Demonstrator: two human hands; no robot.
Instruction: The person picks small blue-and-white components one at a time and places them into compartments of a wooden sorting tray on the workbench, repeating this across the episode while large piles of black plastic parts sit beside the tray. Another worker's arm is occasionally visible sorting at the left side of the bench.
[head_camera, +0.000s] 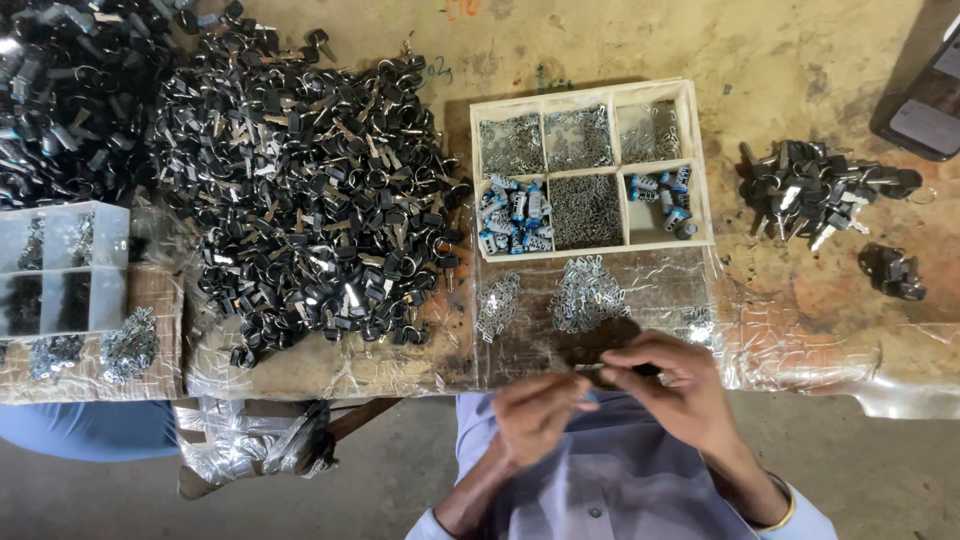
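I observe both hands raised at the near edge of the desk (800, 60), forearms angled inward: the left hand (540, 415) is blurred, fingers curled toward the right hand (672, 388), which pinches a small dark part (590, 373) between thumb and fingertips. I cannot tell whether the left hand grips that part or only touches it. Just beyond lie loose metal clips (585, 292) on plastic sheet, then a compartment tray (700, 165), with a large heap of black keys (310, 190) to its left.
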